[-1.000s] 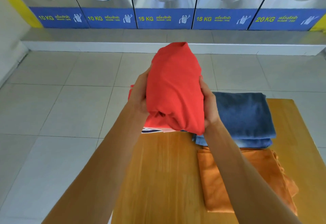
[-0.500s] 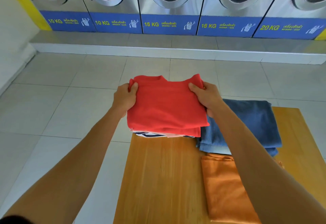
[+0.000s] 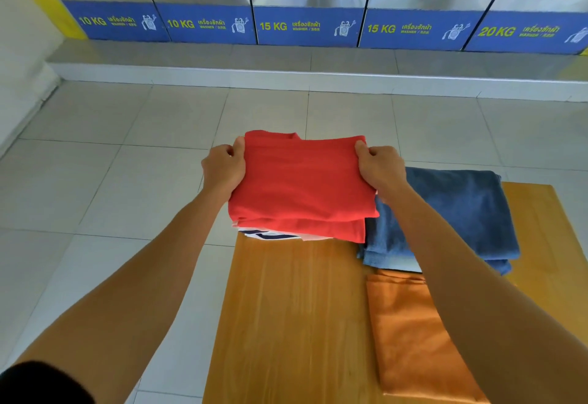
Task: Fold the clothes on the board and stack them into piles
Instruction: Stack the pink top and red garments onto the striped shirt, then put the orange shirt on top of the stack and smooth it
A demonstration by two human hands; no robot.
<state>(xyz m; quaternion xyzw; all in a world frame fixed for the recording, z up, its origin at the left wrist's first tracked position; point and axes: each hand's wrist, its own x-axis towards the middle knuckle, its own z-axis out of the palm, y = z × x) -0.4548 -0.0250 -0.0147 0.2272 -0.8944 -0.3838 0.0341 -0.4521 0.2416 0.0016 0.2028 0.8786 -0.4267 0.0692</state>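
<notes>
The left hand [image 3: 222,169] has its grip closed on the far left corner of the folded red cotton garment [image 3: 302,187], thumb on top and fingers curled under the edge. The garment lies flat on the far left pile at the edge of the varnished wooden table [image 3: 286,314], resting on a white garment with navy stripes [image 3: 273,235], of which only a strip shows. The right hand [image 3: 380,168] pinches the far right corner in the same closed manner. Just right of the pile, touching it, lies a folded dark blue towel [image 3: 458,216]; nearer the wearer lies a folded orange cloth [image 3: 410,333]. Judged step: setting and squaring the folded piece on its pile. The next move calls for releasing both corners without dragging the top layer, then taking the next item. Against half a second ago, the garment sits lower and flatter, and both hands have shifted slightly outward on its corners.
</notes>
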